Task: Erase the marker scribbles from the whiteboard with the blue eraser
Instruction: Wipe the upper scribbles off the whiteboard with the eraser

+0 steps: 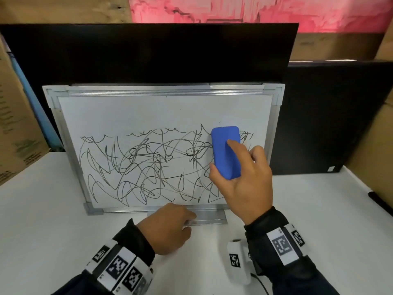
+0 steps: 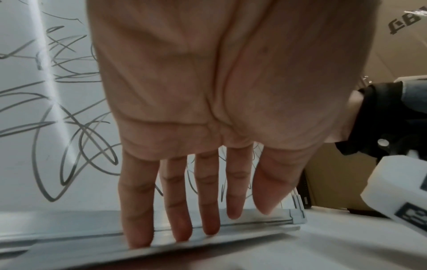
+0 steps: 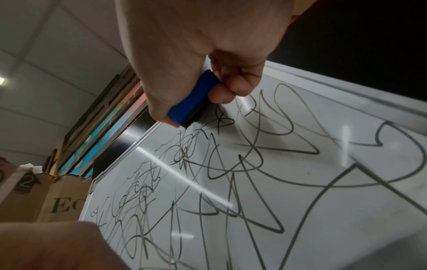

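Note:
A small aluminium-framed whiteboard (image 1: 148, 111) stands tilted back on the white table, its lower two thirds covered in black marker scribbles (image 1: 144, 165). My right hand (image 1: 240, 177) grips the blue eraser (image 1: 225, 150) and holds it flat against the board near the right edge, at the top of the scribbles; the right wrist view shows the eraser (image 3: 191, 100) with its dark felt on the board (image 3: 289, 191). My left hand (image 1: 168, 226) lies with straight fingers (image 2: 136, 215) on the board's metal tray (image 2: 69, 241) at the bottom edge.
A large black panel (image 1: 148, 54) stands behind the whiteboard and another black panel (image 1: 331, 116) at the right. Cardboard boxes (image 1: 17, 124) flank the table on the left. A black object (image 1: 380, 203) lies at the table's right edge.

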Demonstrator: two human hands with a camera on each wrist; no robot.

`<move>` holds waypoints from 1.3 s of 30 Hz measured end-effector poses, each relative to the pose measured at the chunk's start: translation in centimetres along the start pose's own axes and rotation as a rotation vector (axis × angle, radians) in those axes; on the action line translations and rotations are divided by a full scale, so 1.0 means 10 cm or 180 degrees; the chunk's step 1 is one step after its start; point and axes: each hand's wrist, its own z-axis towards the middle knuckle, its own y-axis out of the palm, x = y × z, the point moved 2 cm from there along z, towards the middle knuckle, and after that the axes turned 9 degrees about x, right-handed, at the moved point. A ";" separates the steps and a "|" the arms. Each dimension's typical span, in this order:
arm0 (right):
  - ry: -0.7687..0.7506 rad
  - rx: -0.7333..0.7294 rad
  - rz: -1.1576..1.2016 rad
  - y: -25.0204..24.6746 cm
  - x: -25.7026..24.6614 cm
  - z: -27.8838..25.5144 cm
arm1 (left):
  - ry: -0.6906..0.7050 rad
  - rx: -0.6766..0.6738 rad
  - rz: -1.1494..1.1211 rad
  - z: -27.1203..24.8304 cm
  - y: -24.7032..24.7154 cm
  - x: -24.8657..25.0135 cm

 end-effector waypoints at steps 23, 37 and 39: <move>0.0039 -0.0088 0.0172 0.29 -0.29 -0.11 | -0.2070 0.4026 -0.1370 -0.49 -1.06 -1.22; 0.0005 -0.0158 0.0261 0.47 -0.44 -0.13 | -0.2028 0.4140 -0.3848 -0.47 -1.04 -1.37; 0.0005 -0.0085 0.0292 0.52 -0.49 -0.07 | -0.1953 0.4137 -0.3978 -0.49 -1.03 -1.37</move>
